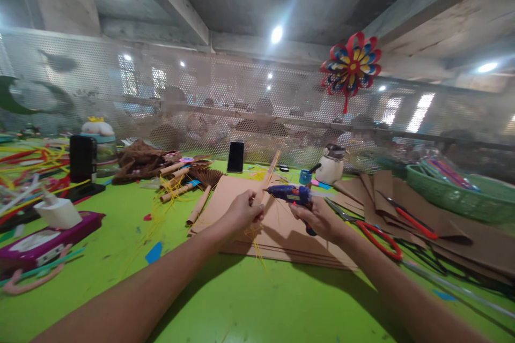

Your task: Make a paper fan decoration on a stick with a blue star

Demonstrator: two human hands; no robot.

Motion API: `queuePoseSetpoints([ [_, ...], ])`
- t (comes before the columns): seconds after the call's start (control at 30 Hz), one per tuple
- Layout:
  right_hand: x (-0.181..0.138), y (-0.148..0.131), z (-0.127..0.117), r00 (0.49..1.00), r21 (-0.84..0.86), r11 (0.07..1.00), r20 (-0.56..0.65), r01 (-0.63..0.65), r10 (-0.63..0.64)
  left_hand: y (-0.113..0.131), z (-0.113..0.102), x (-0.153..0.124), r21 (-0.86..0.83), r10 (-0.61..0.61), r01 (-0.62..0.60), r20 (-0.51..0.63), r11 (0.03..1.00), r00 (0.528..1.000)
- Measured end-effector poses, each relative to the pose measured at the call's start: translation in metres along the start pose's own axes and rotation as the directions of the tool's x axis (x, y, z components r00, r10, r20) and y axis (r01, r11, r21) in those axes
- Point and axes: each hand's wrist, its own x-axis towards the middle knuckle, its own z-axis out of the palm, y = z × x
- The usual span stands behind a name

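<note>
My right hand [317,217] is wrapped round the grip of a blue hot glue gun [289,193], whose nozzle points left. The nozzle tip is close to a long, narrow strip of brown paper [270,169]; whether they touch I cannot tell. My left hand [246,209] pinches the lower end of this strip, which slants up and away to the right. Thin yellow strands [257,249] hang below my left fingers. Both hands are above a stack of brown cardboard sheets [231,187] lying on the green table [193,300].
Rolled brown paper tubes [199,204] lie left of the stack. A phone [235,157] stands behind it, near a white penguin-shaped jar [332,163]. Red-handled scissors [380,238], brown paper [402,203] and a green basket [450,198] are on the right. A purple power strip [48,241] sits left.
</note>
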Motion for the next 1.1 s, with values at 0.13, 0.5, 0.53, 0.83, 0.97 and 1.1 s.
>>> queuePoseSetpoints([
  [0.13,-0.0001,0.0003,0.0014,1.000,-0.006,1.000,0.019,0.002,-0.002,-0.0002,-0.0001,0.0007,-0.001,-0.017,0.017,-0.011,1.000,1.000],
  [0.5,-0.0013,-0.0023,0.0019,0.999,0.016,1.000,0.030,-0.013,0.012,0.0009,-0.0010,0.0004,0.016,-0.026,0.026,-0.012,1.000,1.000],
  [0.53,-0.0014,-0.0015,0.0024,0.999,0.015,1.000,0.039,-0.002,0.001,0.0003,-0.0013,0.0011,0.016,-0.024,0.024,-0.012,1.000,1.000],
  [0.83,-0.0004,-0.0029,-0.0008,1.000,-0.022,0.999,0.002,-0.031,0.031,-0.0022,-0.0013,0.0017,-0.017,-0.030,0.030,-0.008,0.999,1.000],
  [0.97,-0.0012,-0.0027,0.0003,0.999,-0.007,1.000,0.040,-0.004,0.004,-0.0022,-0.0011,0.0018,0.001,-0.032,0.032,-0.007,0.999,0.999],
  [1.1,-0.0007,-0.0013,0.0003,0.999,-0.002,1.000,0.020,-0.028,0.028,0.0017,-0.0013,-0.0002,0.011,-0.024,0.024,-0.004,1.000,1.000],
])
